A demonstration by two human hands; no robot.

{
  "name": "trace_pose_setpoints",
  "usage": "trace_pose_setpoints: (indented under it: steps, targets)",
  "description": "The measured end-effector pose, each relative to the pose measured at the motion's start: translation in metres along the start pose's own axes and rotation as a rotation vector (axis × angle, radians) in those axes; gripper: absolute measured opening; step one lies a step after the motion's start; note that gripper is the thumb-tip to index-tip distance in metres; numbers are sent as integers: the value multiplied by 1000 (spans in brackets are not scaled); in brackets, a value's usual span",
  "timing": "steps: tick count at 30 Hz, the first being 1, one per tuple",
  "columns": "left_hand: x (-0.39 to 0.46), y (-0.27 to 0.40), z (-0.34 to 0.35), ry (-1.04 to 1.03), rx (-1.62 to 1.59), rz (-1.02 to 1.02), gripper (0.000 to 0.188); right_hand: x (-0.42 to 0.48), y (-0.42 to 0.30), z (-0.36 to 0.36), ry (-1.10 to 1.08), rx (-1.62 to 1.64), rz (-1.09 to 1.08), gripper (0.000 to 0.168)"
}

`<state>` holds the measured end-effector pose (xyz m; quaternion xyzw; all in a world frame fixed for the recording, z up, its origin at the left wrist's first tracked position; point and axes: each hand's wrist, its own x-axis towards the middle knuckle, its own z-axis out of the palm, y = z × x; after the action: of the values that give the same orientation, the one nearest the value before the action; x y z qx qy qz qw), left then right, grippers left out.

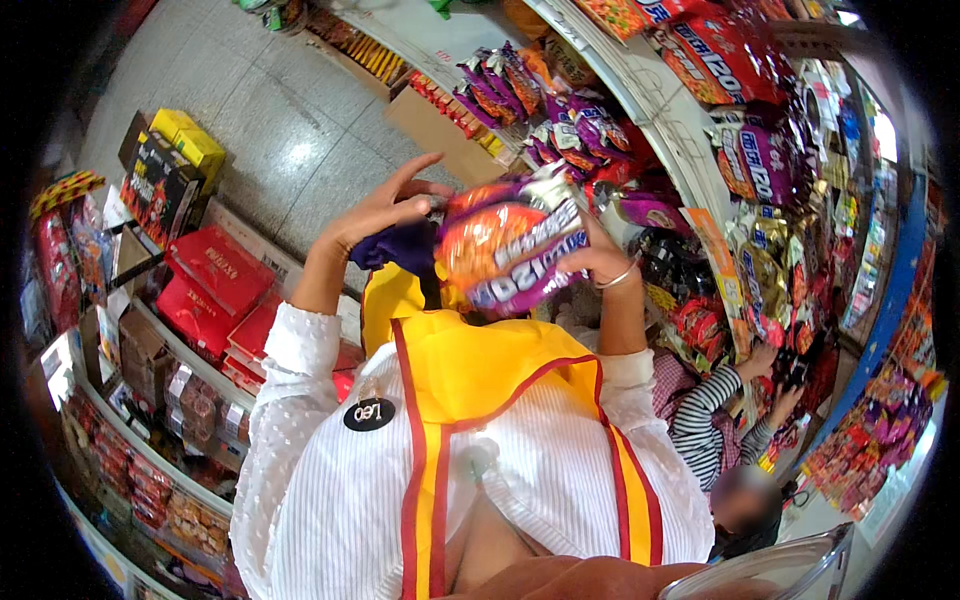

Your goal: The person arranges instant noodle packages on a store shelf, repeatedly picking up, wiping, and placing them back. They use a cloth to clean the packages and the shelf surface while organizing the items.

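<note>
My right hand (600, 255) grips the right side of a purple and orange instant-noodle packet (510, 244), with the thumb across its front. The packet is held up before my chest and is partly blurred. At its left edge, my left hand (397, 199) pinches a dark navy cloth (394, 244) between thumb and fingers. The cloth hangs down below the hand; its far part is hidden behind the packet. I wear a yellow apron (487, 367) with dark red trim. More purple packets (581, 131) lie on the low shelf just beyond the held one.
A shelf edge (622, 71) runs along the right, with large noodle packs (757, 161) above it. Another person in striped sleeves (705, 420) reaches into that shelf. Red boxes (217, 277) are stacked at left. A cardboard box (427, 124) stands on the tiled floor (300, 112).
</note>
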<state>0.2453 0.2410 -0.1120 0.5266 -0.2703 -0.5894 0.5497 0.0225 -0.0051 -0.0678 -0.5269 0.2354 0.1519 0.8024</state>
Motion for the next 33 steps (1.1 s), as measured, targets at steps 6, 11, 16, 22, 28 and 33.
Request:
trace_pose_setpoints:
  steps: [6,11,16,22,28,33]
  targets:
    - [14,44,49,-482,562,-185,101,-9,-36,28,-83,-387,152,89]
    - [8,-18,64,-302,376,-69,99,-31,7,27,117,-164,5,80]
    - [1,-25,69,-154,294,-246,94,-56,82,39,268,255,-190,92]
    - [25,0,85,-187,408,-78,93,-54,48,43,567,-61,-259,106]
    - [60,57,139,-165,402,319,98,-135,-107,-24,668,-446,-419,114]
    - [67,53,143,-312,280,226,97,-166,-213,-84,768,-1050,-202,99]
